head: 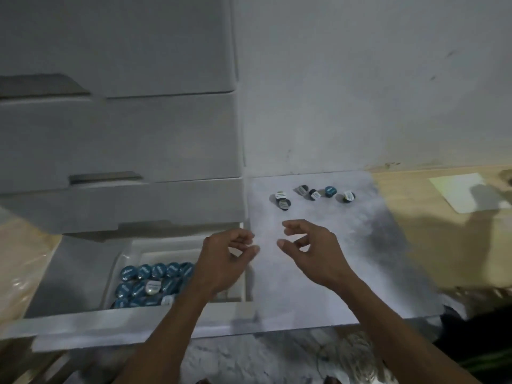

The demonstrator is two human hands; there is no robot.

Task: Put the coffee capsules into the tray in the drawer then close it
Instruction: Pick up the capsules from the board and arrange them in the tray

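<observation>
- The person's left hand (221, 261) hangs above the right end of the open bottom drawer (83, 320) of a pale grey plastic drawer unit (119, 134), fingers loosely curled and holding nothing.
- The right hand (310, 250) hovers just to the right of it, over a white sheet-covered surface (346, 259), thumb and fingers half bent and apart, also holding nothing.
- The two hands sit near each other with a small gap between their fingertips.
- Inside the drawer lies a clear plastic tray (122, 261), and round teal-lidded coffee capsules (155, 284) are packed in rows in its left part; one or two there show a pale silvery top.
- The left forearm hides the right part of the tray.
- Six more small round capsules (311, 194) lie scattered on the far part of the white surface, well beyond the hands: two touching at the left, then four strung out to the right.
- Some of these show dark bodies with white labels, and one shows a teal lid.
- Far right, a pale rectangular sheet of paper (468, 189) rests on a light wooden tabletop (415, 231).
- The two upper drawers of the unit are pushed in.
</observation>
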